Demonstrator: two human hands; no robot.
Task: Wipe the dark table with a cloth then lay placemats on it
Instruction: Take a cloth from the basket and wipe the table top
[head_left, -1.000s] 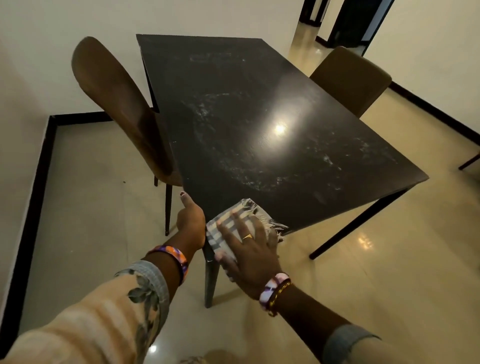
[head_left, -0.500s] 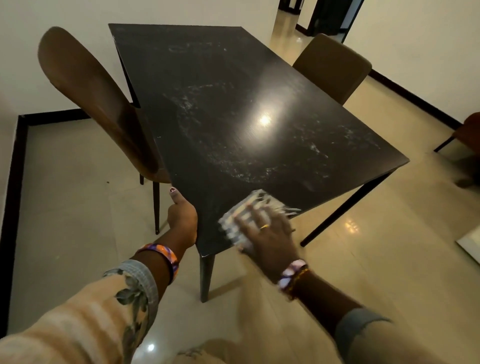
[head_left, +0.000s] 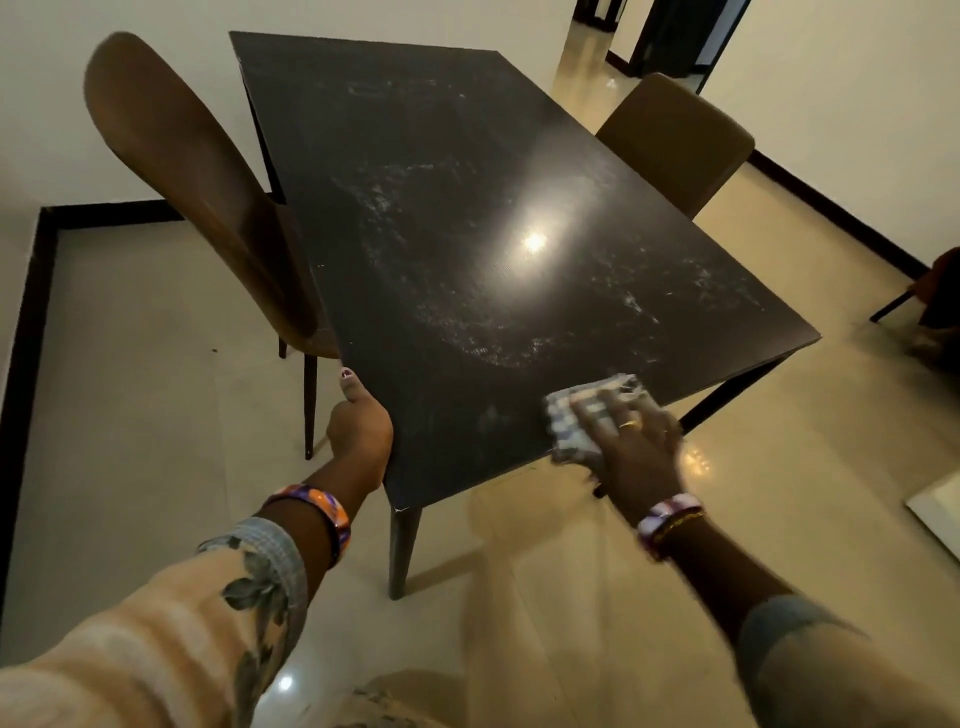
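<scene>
Here, cloth (head_left: 576, 415) under right fingers (head_left: 605, 410) — flat

dim, warm light | lamp glare on table (head_left: 535, 241) | wide-angle edge bending

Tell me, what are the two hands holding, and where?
The left hand grips the dark table by its near left edge, thumb on top. The right hand holds nothing; its flat fingers press the checked cloth onto the tabletop.

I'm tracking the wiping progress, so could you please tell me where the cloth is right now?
In the head view, the cloth lies on the dark table at its near edge, pressed under the right hand.
</scene>
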